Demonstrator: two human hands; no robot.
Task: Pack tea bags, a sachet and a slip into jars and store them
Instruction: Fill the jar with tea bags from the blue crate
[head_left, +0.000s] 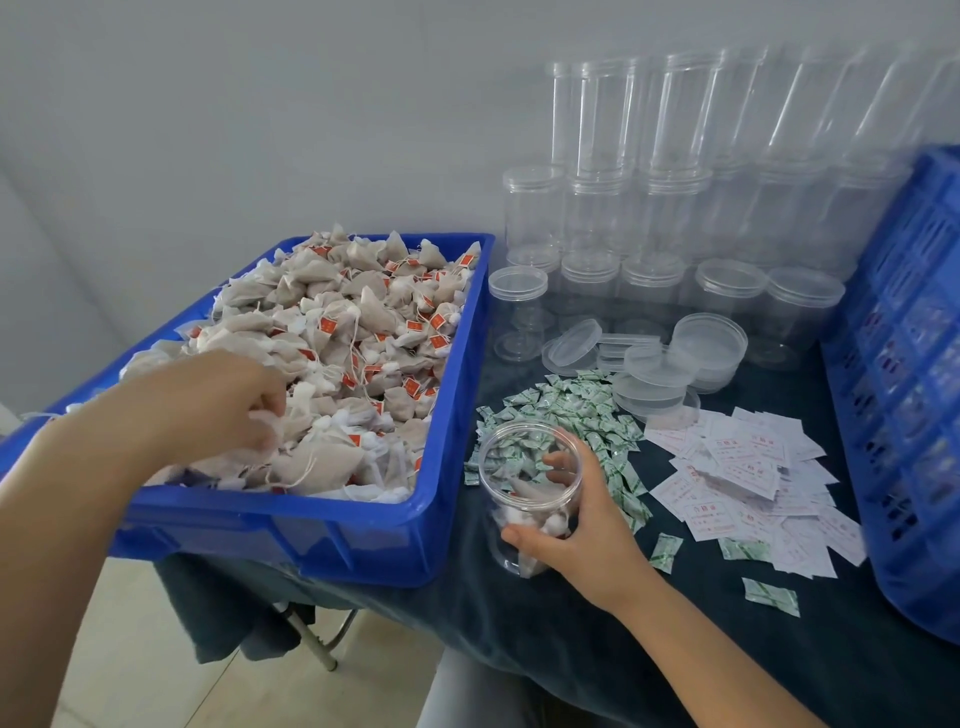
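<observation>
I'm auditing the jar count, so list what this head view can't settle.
- Count of tea bags in the jar: right hand and glare cover them.
- What the left hand grips: its fingers are buried in the tea bags.
- Print on the slips: too small.
- Blue crate: cut by the right edge.
</observation>
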